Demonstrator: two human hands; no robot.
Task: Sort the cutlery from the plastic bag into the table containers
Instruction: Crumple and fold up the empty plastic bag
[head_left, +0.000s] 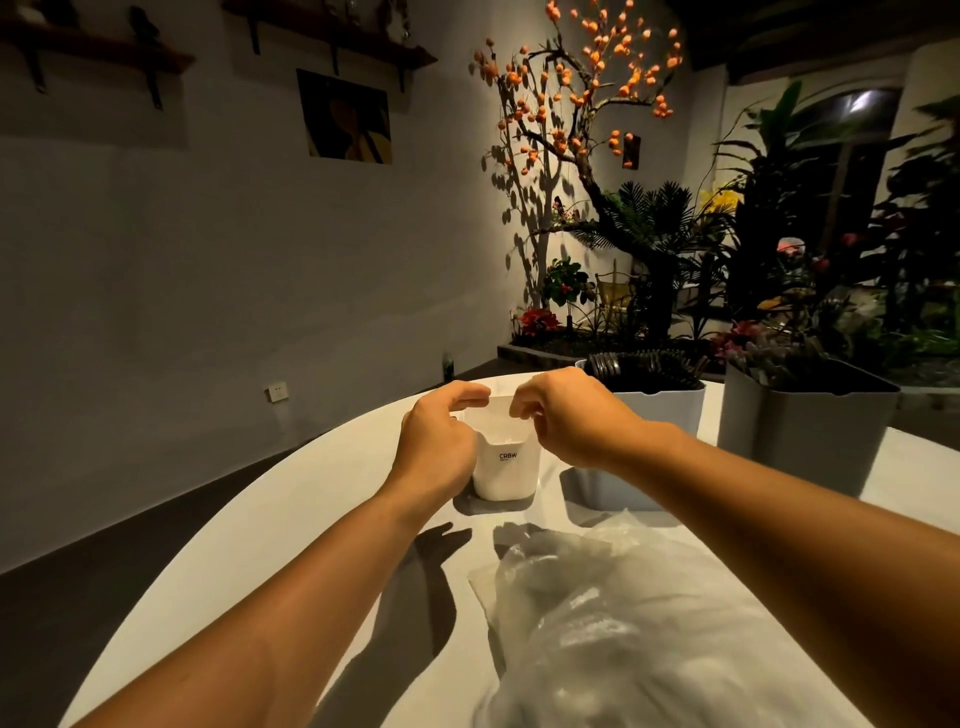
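A small white container (506, 470) marked "CRBW" stands on the white table (291, 519) ahead of me. My left hand (436, 439) pinches its rim at the left corner. At the right corner my right hand (574, 418) holds the rim with curled fingers. A crumpled clear plastic bag (623, 623) lies near me on the table, partly under my right forearm; its contents cannot be made out. To the right, a grey container (662, 415) holds dark cutlery (649, 366).
A taller grey container (805, 431) stands at the far right of the table. A low grey container (605, 491) sits just right of the white one. Potted plants and a tree with orange fruit fill the back right. The table's curved left edge drops to a dark floor.
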